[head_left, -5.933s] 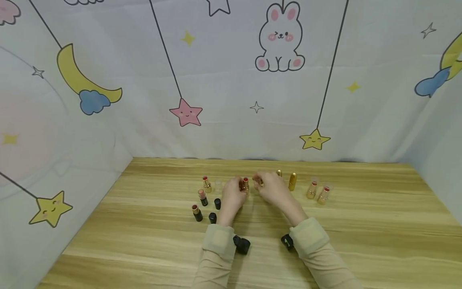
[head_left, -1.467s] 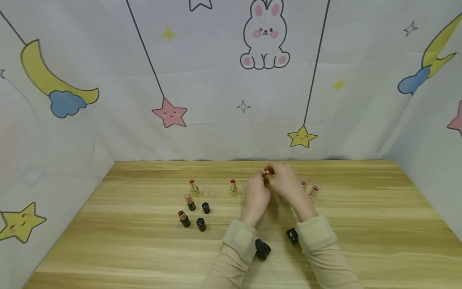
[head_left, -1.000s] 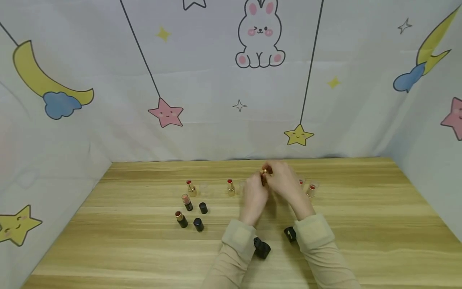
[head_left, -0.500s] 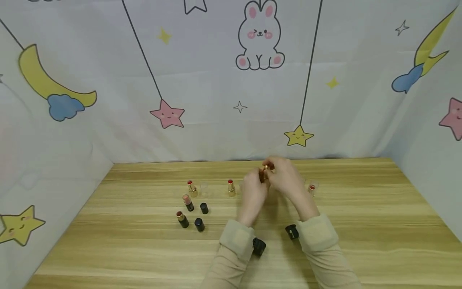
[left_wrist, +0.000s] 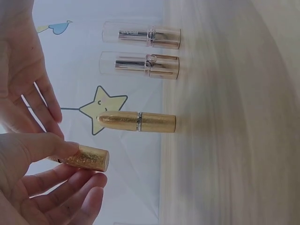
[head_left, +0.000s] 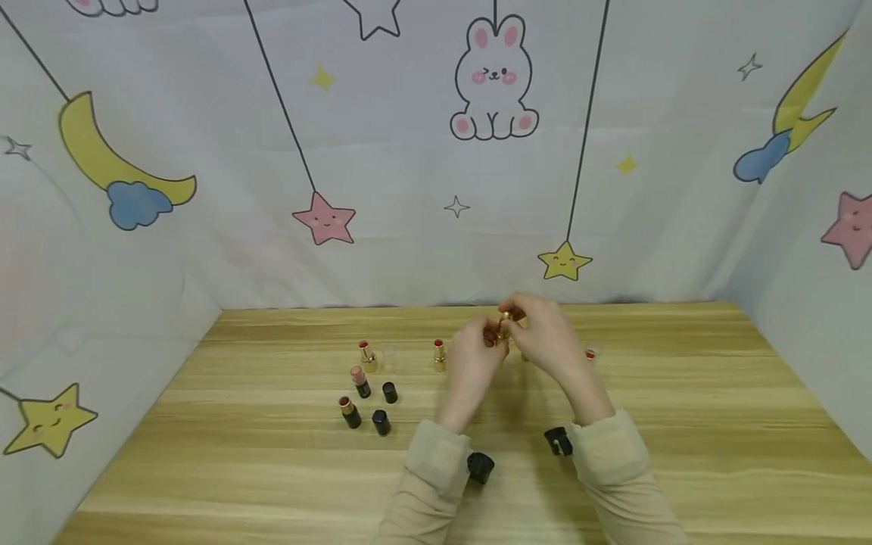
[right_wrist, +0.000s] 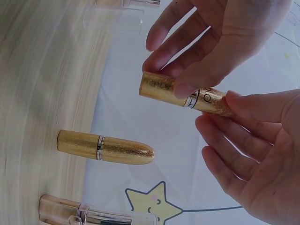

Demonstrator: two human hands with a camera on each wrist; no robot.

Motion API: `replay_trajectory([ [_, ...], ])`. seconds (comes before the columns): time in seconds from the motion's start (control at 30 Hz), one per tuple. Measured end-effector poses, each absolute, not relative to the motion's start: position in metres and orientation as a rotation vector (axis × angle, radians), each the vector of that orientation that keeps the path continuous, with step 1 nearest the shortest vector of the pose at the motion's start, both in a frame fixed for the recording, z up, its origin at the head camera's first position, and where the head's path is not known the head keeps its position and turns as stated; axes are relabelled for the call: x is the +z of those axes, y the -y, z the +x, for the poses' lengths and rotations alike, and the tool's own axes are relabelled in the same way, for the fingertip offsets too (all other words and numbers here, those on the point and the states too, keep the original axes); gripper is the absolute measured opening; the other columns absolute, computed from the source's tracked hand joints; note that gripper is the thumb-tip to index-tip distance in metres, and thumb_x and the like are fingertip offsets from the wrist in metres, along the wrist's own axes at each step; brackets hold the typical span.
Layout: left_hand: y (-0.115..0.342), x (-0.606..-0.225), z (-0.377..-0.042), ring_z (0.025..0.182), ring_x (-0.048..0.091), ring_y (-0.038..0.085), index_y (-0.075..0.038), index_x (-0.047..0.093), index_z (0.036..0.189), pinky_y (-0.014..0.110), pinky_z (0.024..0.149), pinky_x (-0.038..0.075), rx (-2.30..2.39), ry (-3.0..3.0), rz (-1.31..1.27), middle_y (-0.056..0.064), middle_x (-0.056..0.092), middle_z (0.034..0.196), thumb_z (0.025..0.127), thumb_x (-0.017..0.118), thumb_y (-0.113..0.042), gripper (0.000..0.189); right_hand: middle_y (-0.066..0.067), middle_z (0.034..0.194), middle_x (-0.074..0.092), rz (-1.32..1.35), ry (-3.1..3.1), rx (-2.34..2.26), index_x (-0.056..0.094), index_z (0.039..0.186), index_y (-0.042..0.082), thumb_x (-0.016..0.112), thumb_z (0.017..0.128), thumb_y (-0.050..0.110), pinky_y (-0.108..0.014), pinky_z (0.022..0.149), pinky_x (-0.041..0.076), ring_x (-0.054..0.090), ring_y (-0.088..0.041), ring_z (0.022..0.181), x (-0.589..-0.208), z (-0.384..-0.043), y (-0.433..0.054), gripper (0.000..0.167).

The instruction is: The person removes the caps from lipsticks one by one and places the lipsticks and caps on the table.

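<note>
Both hands hold one gold bullet-shaped lipstick (right_wrist: 164, 89) above the table. My left hand (head_left: 471, 359) pinches its base between thumb and fingers. At the rounded cap end, my right hand (head_left: 548, 333) pinches with thumb and fingertips. In the right wrist view a silver ring shows between base and cap, so the cap is on. A second gold lipstick (left_wrist: 136, 122) stands upright, capped, just beyond the hands; they mostly hide it in the head view. Two lipsticks with clear caps (left_wrist: 147, 35) stand to its right.
To the left stand uncapped lipsticks: two gold-based red ones (head_left: 439, 356), a pink one (head_left: 359, 382) and a dark one (head_left: 350, 413). Black caps (head_left: 381, 422) and a clear cap (head_left: 390, 359) stand beside them. A printed cloth (head_left: 409, 151) hangs behind the table.
Since the oldest frame, the left hand has left the red lipstick standing and moved right. Both hands then took the gold lipstick and have lifted it slightly. The head view has shifted.
</note>
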State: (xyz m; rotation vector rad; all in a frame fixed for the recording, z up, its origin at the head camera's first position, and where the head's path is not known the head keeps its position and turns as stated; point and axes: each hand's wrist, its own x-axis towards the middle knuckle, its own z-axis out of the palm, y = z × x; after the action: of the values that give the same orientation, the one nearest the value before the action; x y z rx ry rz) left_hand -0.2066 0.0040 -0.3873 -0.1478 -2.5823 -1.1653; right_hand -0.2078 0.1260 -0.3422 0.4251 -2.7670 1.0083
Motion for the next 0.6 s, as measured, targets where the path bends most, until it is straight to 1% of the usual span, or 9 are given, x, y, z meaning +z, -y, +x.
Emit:
replay_trajectory([
  [0.13, 0.003, -0.387, -0.201, 0.073, 0.065, 0.012, -0.01, 0.07, 0.087, 0.022, 0.063, 0.05, -1.176, 2.591, -0.184, 0.002, 0.07, 0.081, 0.079, 0.072, -0.01, 0.008, -0.012, 0.103, 0.071, 0.438, 2.742, 1.029, 0.066, 0.111, 0.006, 0.063, 0.092, 0.014, -0.032, 0.063, 0.052, 0.066, -0.024, 0.082, -0.345, -0.204, -0.127, 0.021],
  [0.27, 0.011, -0.389, -0.195, 0.076, 0.065, 0.013, -0.01, 0.069, 0.091, 0.022, 0.065, 0.051, -1.232, 2.619, -0.233, 0.002, 0.07, 0.085, 0.08, 0.072, -0.01, 0.011, -0.01, 0.1, 0.072, 0.461, 2.712, 1.041, 0.067, 0.11, 0.005, 0.065, 0.09, 0.012, -0.042, 0.078, 0.053, 0.066, -0.029, 0.097, -0.348, -0.199, -0.128, 0.021],
  [0.33, 0.014, -0.39, -0.193, 0.077, 0.065, 0.014, -0.01, 0.069, 0.092, 0.023, 0.065, 0.051, -1.243, 2.628, -0.265, 0.003, 0.07, 0.085, 0.081, 0.072, -0.01, 0.012, -0.01, 0.099, 0.072, 0.467, 2.704, 1.063, 0.068, 0.11, 0.005, 0.066, 0.09, 0.013, -0.046, 0.082, 0.053, 0.066, -0.029, 0.098, -0.348, -0.197, -0.128, 0.021],
  [0.47, 0.021, -0.39, -0.188, 0.078, 0.066, 0.015, -0.01, 0.069, 0.095, 0.024, 0.066, 0.053, -1.249, 2.644, -0.316, 0.004, 0.071, 0.088, 0.082, 0.071, -0.011, 0.013, -0.008, 0.099, 0.072, 0.475, 2.713, 1.091, 0.068, 0.109, 0.008, 0.066, 0.09, 0.015, -0.045, 0.082, 0.052, 0.065, -0.027, 0.097, -0.348, -0.193, -0.127, 0.021],
  [0.6, 0.028, -0.39, -0.183, 0.078, 0.067, 0.016, -0.009, 0.07, 0.095, 0.025, 0.067, 0.053, -1.225, 2.657, -0.346, 0.005, 0.071, 0.089, 0.083, 0.071, -0.011, 0.013, -0.007, 0.102, 0.072, 0.488, 2.734, 1.116, 0.068, 0.11, 0.01, 0.066, 0.091, 0.017, -0.044, 0.081, 0.052, 0.065, -0.027, 0.1, -0.348, -0.189, -0.124, 0.021],
])
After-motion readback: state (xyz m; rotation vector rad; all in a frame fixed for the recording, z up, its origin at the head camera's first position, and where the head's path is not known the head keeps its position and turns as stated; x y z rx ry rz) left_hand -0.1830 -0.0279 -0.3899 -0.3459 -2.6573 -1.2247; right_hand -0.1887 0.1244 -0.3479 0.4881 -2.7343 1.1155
